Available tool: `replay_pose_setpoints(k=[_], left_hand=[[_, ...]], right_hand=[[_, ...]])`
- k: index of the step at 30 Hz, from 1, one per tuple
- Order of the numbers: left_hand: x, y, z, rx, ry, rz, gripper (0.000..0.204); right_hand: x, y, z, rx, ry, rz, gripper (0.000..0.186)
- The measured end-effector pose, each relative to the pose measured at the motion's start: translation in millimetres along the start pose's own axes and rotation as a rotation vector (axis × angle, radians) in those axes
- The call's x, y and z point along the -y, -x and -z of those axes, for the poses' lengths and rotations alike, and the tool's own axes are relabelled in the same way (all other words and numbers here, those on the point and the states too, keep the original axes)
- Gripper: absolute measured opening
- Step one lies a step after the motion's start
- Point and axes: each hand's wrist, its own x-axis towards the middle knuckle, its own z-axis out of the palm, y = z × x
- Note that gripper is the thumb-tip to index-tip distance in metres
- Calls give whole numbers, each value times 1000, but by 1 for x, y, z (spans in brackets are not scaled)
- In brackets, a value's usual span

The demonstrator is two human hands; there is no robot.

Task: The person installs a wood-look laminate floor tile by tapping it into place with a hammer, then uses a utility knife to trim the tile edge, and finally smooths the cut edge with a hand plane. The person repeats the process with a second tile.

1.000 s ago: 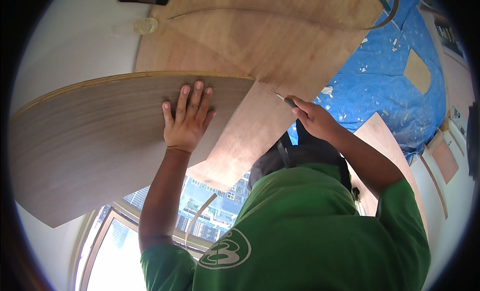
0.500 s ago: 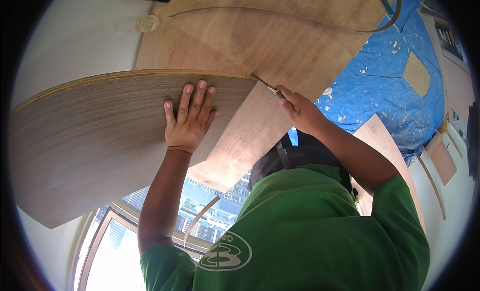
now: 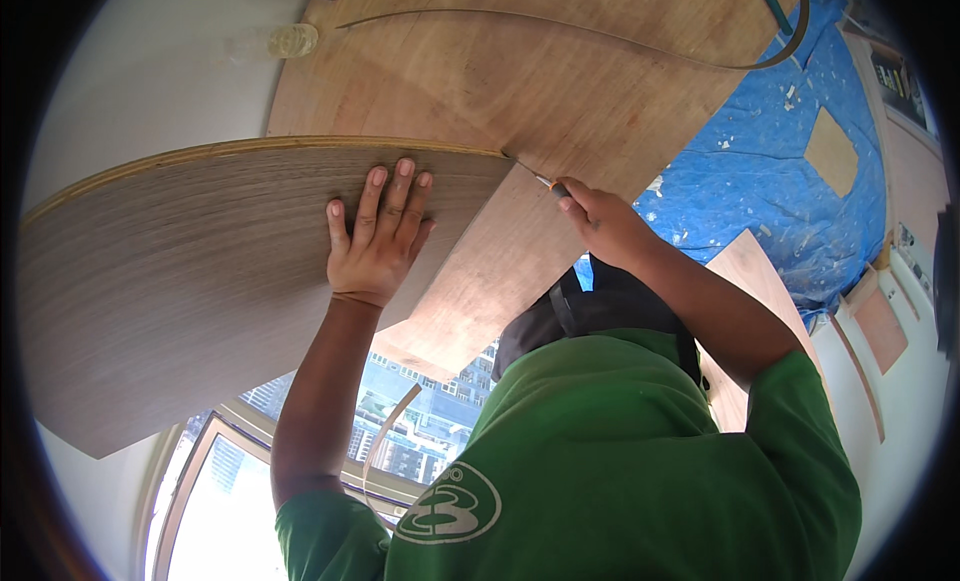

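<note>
My left hand (image 3: pixel 375 241) lies flat, fingers spread, on a large grey wood-grain panel (image 3: pixel 200 281) with a curved, pale-edged rim. My right hand (image 3: pixel 600 221) grips a thin knife-like tool (image 3: pixel 535 176). The tool's tip touches the right corner of the grey panel, where it meets the brown plywood sheet (image 3: pixel 520 71) beneath it. A long thin strip of edging (image 3: pixel 600 36) arcs across the plywood farther away.
A blue paint-spattered tarp (image 3: pixel 790 181) lies to the right with a small plywood offcut (image 3: pixel 830 151) on it. More wood boards (image 3: pixel 880 321) sit at the far right. A clear bottle (image 3: pixel 290 41) lies near the plywood's far edge. A window (image 3: pixel 230 481) shows buildings below.
My right hand has slid the tool a little left and up along the plywood to the grey panel's corner. My left hand stays pressed on the panel.
</note>
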Motion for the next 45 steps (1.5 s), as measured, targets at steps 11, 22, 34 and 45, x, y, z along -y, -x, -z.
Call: replay_pose_setpoints(k=[11,22,34,45], left_hand=[[-1,-1,3,15,2,2,63],[2,-4,4,9,22,10,61],[0,-2,3,-7,6,2,63],[1,-3,2,-14,-31,-8,65]], right_hand=[[-5,12,-4,-11,47,-46,23],[1,31,7,-47,-40,-29,22],[9,1,3,-47,-31,-20,21],[7,0,5,-7,21,-18,24]])
